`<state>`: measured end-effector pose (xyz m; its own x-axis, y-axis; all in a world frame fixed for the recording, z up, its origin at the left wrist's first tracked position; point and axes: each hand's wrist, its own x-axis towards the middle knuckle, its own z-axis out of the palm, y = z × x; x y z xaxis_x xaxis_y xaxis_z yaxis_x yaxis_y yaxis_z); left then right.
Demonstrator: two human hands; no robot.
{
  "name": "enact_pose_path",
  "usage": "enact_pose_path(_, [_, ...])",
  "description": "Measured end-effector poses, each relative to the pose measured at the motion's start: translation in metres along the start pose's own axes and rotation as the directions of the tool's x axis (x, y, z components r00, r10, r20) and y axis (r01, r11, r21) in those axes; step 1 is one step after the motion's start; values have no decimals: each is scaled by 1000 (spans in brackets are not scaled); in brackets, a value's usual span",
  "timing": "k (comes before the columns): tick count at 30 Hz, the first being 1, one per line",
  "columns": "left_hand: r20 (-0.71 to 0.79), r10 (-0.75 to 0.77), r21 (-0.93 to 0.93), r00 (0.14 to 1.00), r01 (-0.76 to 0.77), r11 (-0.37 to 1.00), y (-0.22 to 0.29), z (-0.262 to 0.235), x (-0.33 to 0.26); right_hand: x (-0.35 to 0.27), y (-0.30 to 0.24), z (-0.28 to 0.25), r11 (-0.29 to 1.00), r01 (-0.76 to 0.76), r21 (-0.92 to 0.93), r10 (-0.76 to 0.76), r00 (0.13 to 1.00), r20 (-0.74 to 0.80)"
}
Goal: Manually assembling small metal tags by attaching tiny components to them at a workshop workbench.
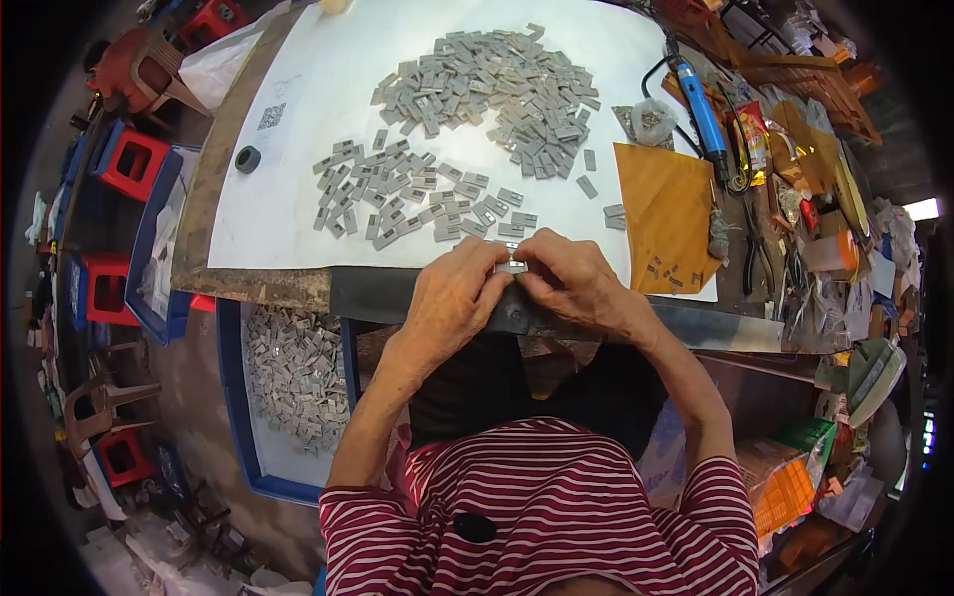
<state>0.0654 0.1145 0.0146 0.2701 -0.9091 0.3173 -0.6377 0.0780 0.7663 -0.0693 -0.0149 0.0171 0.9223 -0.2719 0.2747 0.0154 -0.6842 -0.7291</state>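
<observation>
Metal piece [512,267], probably light and stiff, suits holding by its ends, where your left hand [452,288] and right hand [576,281] pinch it beside the white sheet [283,223].

Red stools [157,167] and a brown chair [117,394] above greyish floor [194,387] at left.

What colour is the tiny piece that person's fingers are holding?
The tiny piece is silvery grey; the head view, the only one, shows it.
</observation>
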Motion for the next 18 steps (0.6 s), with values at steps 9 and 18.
enact_pose_path(9, [-30,-77,127,997,80,989,-24,-36,-8,42,2,38,980,146,-132,-143,989,29])
enact_pose_path(18, [-103,-135,229,985,156,961,-43,-51,-11,75,-3,60,966,122,-228,-105,991,84])
